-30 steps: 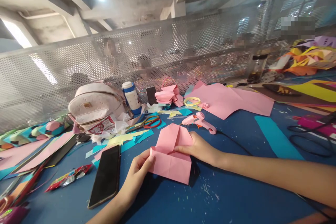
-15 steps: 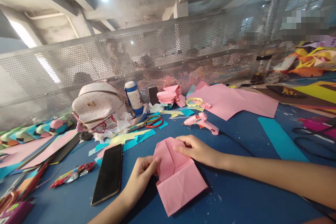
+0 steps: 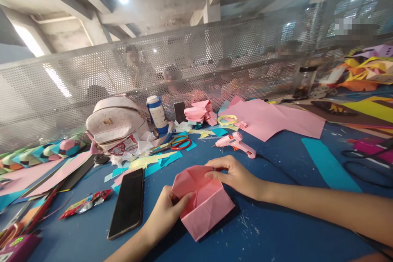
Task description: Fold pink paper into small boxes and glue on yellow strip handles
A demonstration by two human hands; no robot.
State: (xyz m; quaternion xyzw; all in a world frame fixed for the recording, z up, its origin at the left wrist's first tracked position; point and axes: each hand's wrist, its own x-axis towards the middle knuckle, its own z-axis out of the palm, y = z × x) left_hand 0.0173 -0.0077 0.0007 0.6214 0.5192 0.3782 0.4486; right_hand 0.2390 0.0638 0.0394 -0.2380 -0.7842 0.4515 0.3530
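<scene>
A folded pink paper piece (image 3: 205, 204) lies on the blue table (image 3: 276, 233), its far flaps raised into a pocket shape. My left hand (image 3: 167, 213) grips its near-left edge, thumb on top and fingers curled under. My right hand (image 3: 236, 176) pinches the far-right flap with fingers bent over it. A black phone (image 3: 128, 202) lies face up just left of my left hand.
A pink glue gun (image 3: 235, 143) with its cord lies beyond my right hand. Scissors (image 3: 175, 143), paper scraps, a white backpack (image 3: 115, 120), a bottle (image 3: 156, 112) and pink sheets (image 3: 270, 118) fill the back. A perforated metal screen (image 3: 92, 82) bounds the table; people sit behind it.
The pink paper turned and its far flaps lifted up into a pocket. My left hand moved from the left corner to grip the near edge; my right hand now pinches the raised flap.
</scene>
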